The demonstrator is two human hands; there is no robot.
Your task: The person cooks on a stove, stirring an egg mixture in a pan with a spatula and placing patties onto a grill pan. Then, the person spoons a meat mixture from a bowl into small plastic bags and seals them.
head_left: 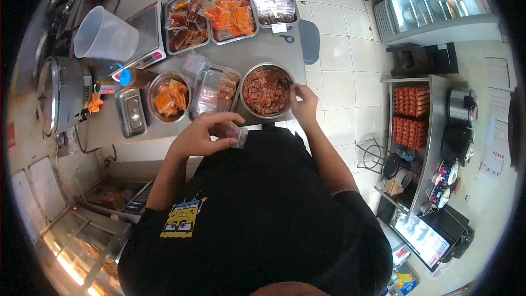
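Observation:
My left hand (207, 136) is curled around a small clear plastic bag (239, 136), held just off the table's front edge. My right hand (303, 102) is at the right rim of a steel bowl (245, 104), with fingers and thumb drawn together. Whether it grips the rim or something inside is hard to see. Chopped reddish-brown meat (266, 92) fills the bowl. Left of it lies a clear plastic container (216, 85) with small filled packets. Farther left, a round steel bowl (155, 111) holds orange sauce packets (171, 98).
Steel trays of orange packets (233, 17), brown packets (187, 24) and clear packets (272, 3) line the back. A scale (148, 30), plastic tub (105, 35), orange-brown bottle (139, 78) and lidded steel pan (131, 112) stand left. Scissors (286, 38) lie near the right edge.

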